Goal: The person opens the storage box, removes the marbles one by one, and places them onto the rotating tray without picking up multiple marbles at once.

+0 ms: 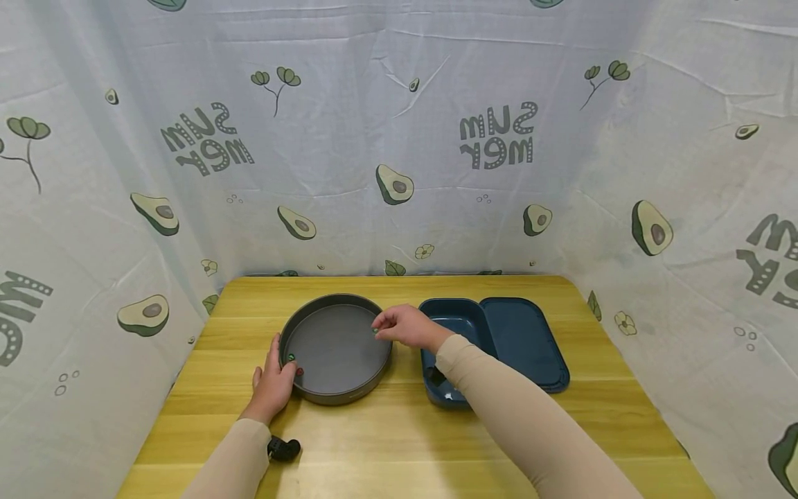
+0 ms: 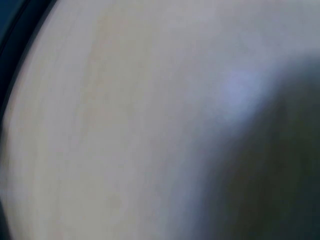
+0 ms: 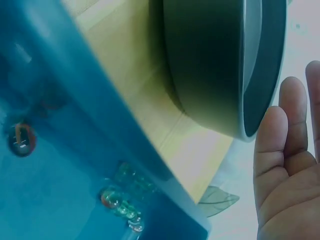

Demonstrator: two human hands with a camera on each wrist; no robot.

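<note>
A round grey cake pan (image 1: 337, 346) stands on the table. My left hand (image 1: 272, 384) holds its left side, fingers along the outer wall and thumb over the rim. Close to that thumb, inside the pan, lie a small green marble (image 1: 291, 357) and a red marble (image 1: 299, 371). My right hand (image 1: 408, 327) is over the pan's right rim, pinching another small green marble (image 1: 375, 330) between thumb and fingertips. In the right wrist view the fingers hide it. Several glassy marbles (image 3: 120, 204) lie in the blue box (image 3: 60, 195) beneath my right forearm.
Right of the box lies its flat dark blue lid (image 1: 524, 339). A black strap device (image 1: 285, 449) is at my left wrist. White printed cloth (image 1: 349, 138) hangs behind and beside the wooden table (image 1: 349, 450). The left wrist view is blurred.
</note>
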